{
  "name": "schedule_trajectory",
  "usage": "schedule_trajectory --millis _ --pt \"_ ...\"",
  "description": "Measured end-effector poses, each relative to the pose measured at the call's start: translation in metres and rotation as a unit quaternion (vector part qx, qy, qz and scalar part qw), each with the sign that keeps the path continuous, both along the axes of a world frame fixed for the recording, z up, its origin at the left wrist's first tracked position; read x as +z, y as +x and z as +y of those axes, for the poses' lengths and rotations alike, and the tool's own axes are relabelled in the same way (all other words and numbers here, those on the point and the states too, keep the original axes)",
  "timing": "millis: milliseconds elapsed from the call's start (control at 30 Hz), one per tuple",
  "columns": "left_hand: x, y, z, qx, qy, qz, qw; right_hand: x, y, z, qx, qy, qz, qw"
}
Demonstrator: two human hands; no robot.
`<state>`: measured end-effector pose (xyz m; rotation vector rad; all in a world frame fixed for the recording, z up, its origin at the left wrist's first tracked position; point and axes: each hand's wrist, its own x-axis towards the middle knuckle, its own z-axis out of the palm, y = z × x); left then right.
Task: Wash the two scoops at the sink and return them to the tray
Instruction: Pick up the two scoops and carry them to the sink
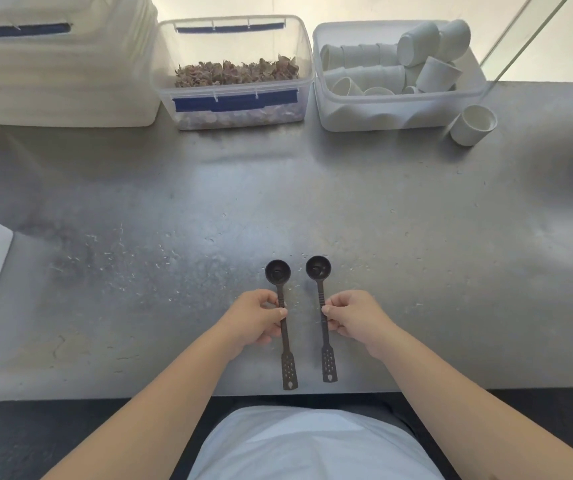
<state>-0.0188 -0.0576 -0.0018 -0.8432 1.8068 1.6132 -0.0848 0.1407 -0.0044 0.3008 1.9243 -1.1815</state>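
Left grip (260,318) pinched on the stem of the left scoop (282,317); right grip (350,318) pinched on the stem of the right scoop (323,313). Both scoops lie parallel on the steel table (416,237), bowls pointing away from the grips, perforated ends toward the person. Well beyond the bowls stand a clear box of dried petals (233,71) and a tub of white cups (395,74).

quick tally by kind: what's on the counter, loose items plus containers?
Dark scoops: 2, left and right, each held by a hand
Plastic containers: 3
Loose white cups: 1
Total: 6
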Motion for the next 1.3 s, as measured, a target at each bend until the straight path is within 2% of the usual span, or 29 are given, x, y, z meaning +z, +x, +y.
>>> schedule_trajectory --millis 133,367,600,733,1033,1200,1300 --pt "0.019 0.013 -0.002 0.02 0.034 0.022 0.999 0.024 0.009 0.001 0.01 -0.025 0.016 1.0" --pt "0.047 0.042 0.006 0.071 0.009 0.05 0.996 0.039 0.028 0.001 0.02 -0.079 0.01 0.997" --pt "0.068 0.093 0.032 0.192 -0.023 0.051 0.98 0.05 0.036 0.003 0.068 -0.166 -0.049 0.983" --pt "0.073 0.131 0.052 0.274 -0.023 0.038 0.961 0.054 0.043 0.0 0.142 -0.178 -0.062 0.972" --pt "0.084 0.254 0.091 0.444 -0.054 0.033 0.894 0.062 0.13 -0.032 0.359 -0.177 -0.103 0.911" --pt "0.096 0.333 0.097 0.552 -0.067 0.051 0.83 0.084 0.2 -0.06 0.464 -0.147 -0.093 0.869" --pt "0.103 0.383 0.098 0.598 -0.076 0.068 0.795 0.09 0.245 -0.082 0.506 -0.161 -0.099 0.842"
